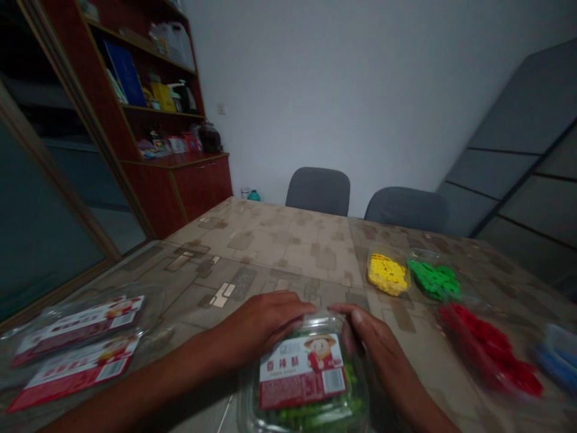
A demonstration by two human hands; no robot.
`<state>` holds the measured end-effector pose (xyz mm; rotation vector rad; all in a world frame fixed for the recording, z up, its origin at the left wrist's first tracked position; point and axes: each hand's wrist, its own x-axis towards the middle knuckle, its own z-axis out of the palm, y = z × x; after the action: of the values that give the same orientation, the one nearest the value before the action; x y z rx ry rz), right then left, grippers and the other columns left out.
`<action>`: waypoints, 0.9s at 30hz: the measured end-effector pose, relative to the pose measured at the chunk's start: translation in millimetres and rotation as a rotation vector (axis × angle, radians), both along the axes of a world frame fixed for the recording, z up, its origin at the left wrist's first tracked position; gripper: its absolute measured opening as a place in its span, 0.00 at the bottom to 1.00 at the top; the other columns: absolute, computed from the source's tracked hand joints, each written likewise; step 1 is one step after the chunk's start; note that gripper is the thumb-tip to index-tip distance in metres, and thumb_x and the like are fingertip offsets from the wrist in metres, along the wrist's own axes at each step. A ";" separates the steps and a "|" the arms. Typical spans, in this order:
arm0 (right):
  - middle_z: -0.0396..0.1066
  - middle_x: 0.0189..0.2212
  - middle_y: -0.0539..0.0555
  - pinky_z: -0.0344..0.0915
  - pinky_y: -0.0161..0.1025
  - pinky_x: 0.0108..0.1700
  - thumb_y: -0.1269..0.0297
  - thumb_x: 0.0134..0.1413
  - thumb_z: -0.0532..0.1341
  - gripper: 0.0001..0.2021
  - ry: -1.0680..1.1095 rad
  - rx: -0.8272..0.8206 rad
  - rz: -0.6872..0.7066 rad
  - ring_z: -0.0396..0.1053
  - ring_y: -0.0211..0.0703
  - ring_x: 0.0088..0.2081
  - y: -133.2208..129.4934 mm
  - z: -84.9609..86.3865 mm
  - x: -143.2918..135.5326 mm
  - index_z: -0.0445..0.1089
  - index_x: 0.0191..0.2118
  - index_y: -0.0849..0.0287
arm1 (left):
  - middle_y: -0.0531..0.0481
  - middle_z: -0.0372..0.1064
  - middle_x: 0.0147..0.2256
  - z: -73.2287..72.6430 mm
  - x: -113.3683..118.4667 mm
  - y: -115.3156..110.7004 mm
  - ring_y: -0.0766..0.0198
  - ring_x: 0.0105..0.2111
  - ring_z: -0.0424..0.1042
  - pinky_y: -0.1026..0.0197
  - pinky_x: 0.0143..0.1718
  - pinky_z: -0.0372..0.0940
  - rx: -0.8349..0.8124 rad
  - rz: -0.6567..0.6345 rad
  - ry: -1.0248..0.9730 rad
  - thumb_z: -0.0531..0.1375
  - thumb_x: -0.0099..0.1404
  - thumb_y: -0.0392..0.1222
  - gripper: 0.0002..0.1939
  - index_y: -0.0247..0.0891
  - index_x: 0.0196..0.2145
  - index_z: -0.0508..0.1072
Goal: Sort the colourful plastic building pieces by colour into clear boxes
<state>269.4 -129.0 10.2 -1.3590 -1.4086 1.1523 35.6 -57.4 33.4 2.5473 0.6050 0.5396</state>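
A clear plastic food box (311,415) with a red and white label on its lid stands before me at the table's near edge. Green pieces show through it, their exact kind hidden by the label. My left hand (270,319) lies over the far left corner of the lid, fingers bent along its rim. Round the far right corner, my right hand (376,337) grips the side of the box, thumb and fingers at the edge. The lid sits on the box; whether it is fully snapped down I cannot tell.
Labelled clear lids (85,337) lie at the left. To the right stand open clear tubs of yellow pieces (388,273), green pieces (435,279) and red pieces (491,349), plus a blurred blue one (561,355). Grey chairs (318,189) line the patterned table's (288,240) far side.
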 end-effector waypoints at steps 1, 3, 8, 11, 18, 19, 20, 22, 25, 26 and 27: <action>0.75 0.34 0.53 0.68 0.41 0.41 0.43 0.65 0.49 0.26 0.002 0.004 0.010 0.73 0.50 0.40 0.5 0.5 -0.7 0.73 0.49 0.58 | 0.47 0.72 0.40 -0.3 0.4 -0.2 0.60 0.40 0.72 0.62 0.42 0.64 0.002 -0.005 0.000 0.49 0.76 0.41 0.15 0.44 0.54 0.70; 0.76 0.36 0.54 0.68 0.40 0.42 0.44 0.64 0.51 0.24 -0.010 0.018 0.021 0.72 0.50 0.41 1.6 2.2 -2.1 0.74 0.47 0.58 | 0.47 0.71 0.39 -1.6 0.6 0.4 0.60 0.39 0.72 0.62 0.42 0.64 0.009 -0.009 0.001 0.49 0.76 0.41 0.14 0.43 0.53 0.70; 0.77 0.37 0.54 0.67 0.40 0.41 0.48 0.62 0.55 0.21 -0.049 0.012 0.018 0.72 0.49 0.40 3.3 2.5 -3.7 0.75 0.45 0.59 | 0.46 0.72 0.39 -5.6 -0.4 3.4 0.61 0.39 0.71 0.62 0.41 0.64 -0.011 -0.010 0.024 0.49 0.75 0.40 0.14 0.41 0.52 0.71; 0.77 0.38 0.55 0.68 0.40 0.41 0.49 0.62 0.55 0.20 -0.038 0.018 0.024 0.72 0.49 0.41 2.6 0.7 -3.6 0.76 0.45 0.59 | 0.46 0.73 0.40 -7.2 -2.1 4.8 0.60 0.39 0.72 0.61 0.41 0.64 -0.020 -0.004 0.037 0.50 0.75 0.40 0.14 0.42 0.53 0.71; 0.76 0.33 0.54 0.69 0.40 0.38 0.48 0.61 0.54 0.22 -0.117 0.064 -0.059 0.73 0.50 0.38 5.2 3.5 -0.2 0.75 0.46 0.58 | 0.45 0.74 0.41 -10.2 -18.9 6.9 0.59 0.38 0.72 0.59 0.42 0.64 -0.113 0.198 -0.052 0.55 0.71 0.41 0.18 0.39 0.56 0.69; 0.76 0.34 0.55 0.69 0.40 0.38 0.47 0.61 0.54 0.22 -0.126 0.066 -0.073 0.73 0.51 0.39 5.6 3.8 0.8 0.75 0.47 0.58 | 0.46 0.75 0.39 -10.6 -21.6 6.1 0.59 0.37 0.72 0.59 0.40 0.64 -0.148 0.231 -0.087 0.55 0.70 0.41 0.18 0.38 0.55 0.70; 0.76 0.34 0.55 0.70 0.40 0.39 0.46 0.61 0.54 0.23 -0.138 0.064 -0.085 0.73 0.51 0.40 5.7 3.6 1.9 0.75 0.47 0.58 | 0.47 0.75 0.37 -11.0 -24.3 5.3 0.60 0.35 0.72 0.60 0.38 0.64 -0.191 0.268 -0.122 0.55 0.69 0.41 0.18 0.38 0.54 0.71; 0.76 0.33 0.54 0.70 0.39 0.38 0.44 0.61 0.53 0.25 -0.172 0.056 -0.095 0.72 0.49 0.37 5.4 1.0 4.2 0.74 0.51 0.56 | 0.49 0.75 0.33 -12.2 -30.6 5.6 0.61 0.31 0.71 0.62 0.34 0.64 -0.270 0.367 -0.191 0.54 0.68 0.41 0.17 0.37 0.51 0.74; 0.75 0.29 0.52 0.69 0.37 0.35 0.42 0.61 0.53 0.26 -0.202 0.067 -0.150 0.71 0.45 0.31 5.8 -9.0 9.7 0.71 0.54 0.54 | 0.48 0.77 0.36 -14.6 -50.1 17.6 0.60 0.34 0.74 0.61 0.36 0.66 -0.245 0.542 -0.238 0.52 0.67 0.40 0.17 0.36 0.49 0.75; 0.75 0.29 0.52 0.69 0.37 0.35 0.41 0.60 0.54 0.27 -0.203 0.078 -0.175 0.71 0.45 0.31 6.9 -13.3 12.2 0.72 0.54 0.53 | 0.48 0.77 0.39 -15.4 -60.7 24.6 0.58 0.37 0.74 0.60 0.38 0.67 -0.207 0.606 -0.225 0.52 0.66 0.40 0.18 0.35 0.48 0.76; 0.76 0.30 0.52 0.70 0.37 0.36 0.41 0.58 0.56 0.27 -0.203 0.088 -0.192 0.72 0.46 0.31 8.4 -17.4 15.1 0.73 0.53 0.53 | 0.47 0.77 0.41 -16.4 -73.1 32.2 0.56 0.40 0.74 0.59 0.42 0.67 -0.170 0.672 -0.207 0.52 0.65 0.39 0.18 0.36 0.48 0.76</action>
<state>284.5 -120.7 -7.2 -1.5453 -1.4164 0.8370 -37.6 -25.2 17.0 2.0543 1.3693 0.9128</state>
